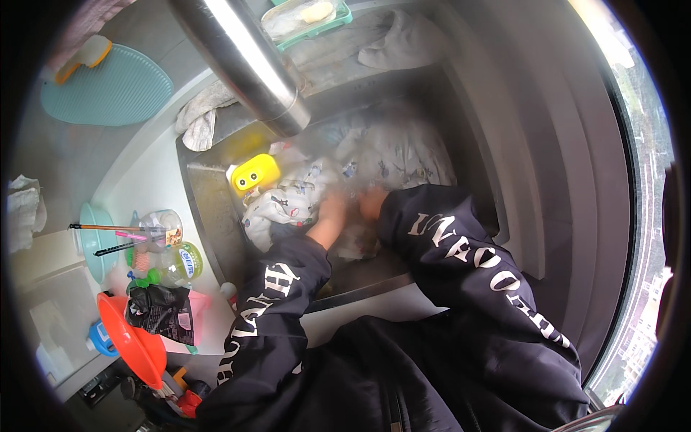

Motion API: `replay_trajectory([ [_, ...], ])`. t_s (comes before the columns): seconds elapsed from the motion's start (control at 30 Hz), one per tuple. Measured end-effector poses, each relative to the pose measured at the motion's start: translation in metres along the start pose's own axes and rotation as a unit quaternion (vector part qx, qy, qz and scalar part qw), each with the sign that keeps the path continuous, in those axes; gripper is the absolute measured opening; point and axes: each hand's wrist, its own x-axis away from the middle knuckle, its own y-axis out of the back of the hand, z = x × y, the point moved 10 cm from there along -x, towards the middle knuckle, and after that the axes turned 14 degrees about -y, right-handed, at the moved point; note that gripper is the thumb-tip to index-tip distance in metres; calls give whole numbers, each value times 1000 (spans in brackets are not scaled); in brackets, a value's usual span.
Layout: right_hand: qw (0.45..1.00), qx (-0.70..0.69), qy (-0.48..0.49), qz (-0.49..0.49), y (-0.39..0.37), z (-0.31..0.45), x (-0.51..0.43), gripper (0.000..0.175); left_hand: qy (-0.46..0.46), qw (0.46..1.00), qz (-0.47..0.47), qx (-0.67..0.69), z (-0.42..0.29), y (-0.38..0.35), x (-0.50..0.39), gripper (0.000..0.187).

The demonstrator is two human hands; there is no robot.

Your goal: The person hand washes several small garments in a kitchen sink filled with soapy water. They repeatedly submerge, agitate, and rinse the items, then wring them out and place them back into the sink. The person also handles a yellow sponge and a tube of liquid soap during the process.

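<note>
Both of my hands reach down into a dark rectangular sink (216, 237), over white cloth with small coloured prints (286, 200). My left hand (330, 211) presses against the cloth near the sink's middle; its fingers are blurred by haze. My right hand (371, 203) is close beside it, on the right-hand part of the cloth, with its fingers hidden. Whether either hand grips the cloth does not show. A yellow plastic object with two round eyes (256, 171) lies at the left end of the cloth. More pale cloth spreads towards the sink's far right corner.
A thick shiny metal tube (248, 59) slants over the sink's back left. Grey rags (202, 116) lie on the rim. A teal washboard (116, 86) and a brush (89, 54) are at upper left. Bottles (181, 264), a teal basin (97, 243) and a red basin (132, 337) stand left.
</note>
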Motion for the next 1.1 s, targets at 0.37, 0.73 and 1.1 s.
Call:
replay_trajectory([
  [0.37,648,-730,94,196,71,-25,22,44,-92,836,-332,427,9,172,73,24],
  [0.73,434,-885,20,169,80,15,40,43,-61,765,-574,285,-37,214,102,19],
  [1.1,515,-847,-131,28,84,10,55,41,86,828,-407,376,14,165,60,39],
])
